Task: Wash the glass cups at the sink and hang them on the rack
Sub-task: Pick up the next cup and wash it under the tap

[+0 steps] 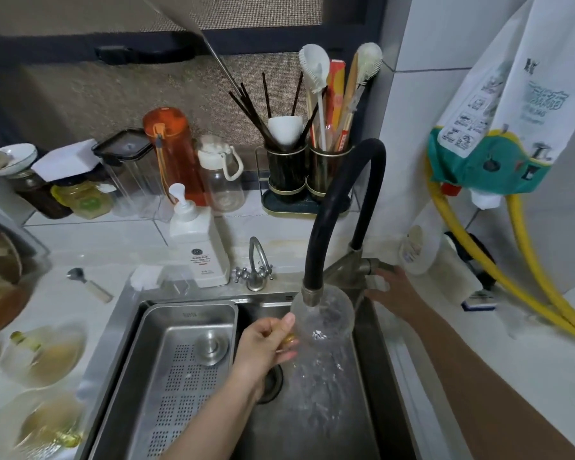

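- Head view: the left hand [262, 346] grips a clear glass cup [322, 317] by a gold-coloured part at its side, thumb up along the rim.
- The cup is held over the sink [312, 426], its mouth right under the metal nozzle of the black hose tap [332, 220]; water runs into it and spills down into the basin.
- The right hand [392, 287] reaches to the far right edge of the sink and lies on the metal tap lever [355, 265]; whether its fingers curl round the lever cannot be told, since the picture blurs there.
- In the left half of the sink sits a perforated steel tray [186, 360] with a round plug lying in it.
- A small 2-handled chrome tap [256, 263] stands at the far rim, just right of a white pump bottle [198, 240].
- Further back on the worktop [113, 234] stand an orange bottle [171, 154], a clear bottle with a white lid [221, 175], and 2 dark holders [307, 171] filled with chopsticks and brushes.
- On the near left lie used glass dishes [43, 355] with yellowish leavings, and a spoon [88, 283] beyond them.
- A yellow hose [478, 257] runs down the right wall below a hanging bag.
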Demonstrator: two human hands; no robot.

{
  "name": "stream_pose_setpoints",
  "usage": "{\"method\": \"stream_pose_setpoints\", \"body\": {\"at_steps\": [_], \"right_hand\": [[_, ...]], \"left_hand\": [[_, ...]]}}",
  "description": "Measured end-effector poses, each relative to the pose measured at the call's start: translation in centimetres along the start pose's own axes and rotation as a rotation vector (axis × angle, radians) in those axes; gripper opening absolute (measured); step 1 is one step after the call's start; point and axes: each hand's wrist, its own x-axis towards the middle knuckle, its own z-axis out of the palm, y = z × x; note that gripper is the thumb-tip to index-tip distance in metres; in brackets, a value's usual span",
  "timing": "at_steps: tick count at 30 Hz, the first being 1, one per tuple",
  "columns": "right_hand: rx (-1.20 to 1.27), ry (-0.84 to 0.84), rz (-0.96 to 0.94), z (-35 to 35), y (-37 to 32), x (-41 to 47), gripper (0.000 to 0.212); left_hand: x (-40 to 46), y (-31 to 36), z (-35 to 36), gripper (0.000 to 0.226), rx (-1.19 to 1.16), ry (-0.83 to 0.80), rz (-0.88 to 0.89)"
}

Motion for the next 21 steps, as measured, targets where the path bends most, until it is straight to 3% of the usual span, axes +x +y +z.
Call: {"method": "stream_pose_setpoints", "body": {"at_steps": [4,10,13,21], "right_hand": [[0.000,0.048,0.031,-0.6,-4.7,-3.3,0.053],[0.041,-0.005,0.046,-0.2,-6.0,-4.3,0.055],[0.161,0.013,-0.015,0.4,-6.9,-6.3,0.053],[0.379,-0.137,-0.240,3.7,-10.3,-14.8,0.064]], "left_hand": [[0.0,0.4,-0.1,0.025,-0.016,0.019,0.012],[-0.2,0.7,0.0,0.022,-0.052,0.047,0.009],[-0.4,0.8,-0.1,0.022,-0.044,0.048,0.011],[-1.1,0.6,-1.0,0.025,-0.001,0.036,-0.016]]}}
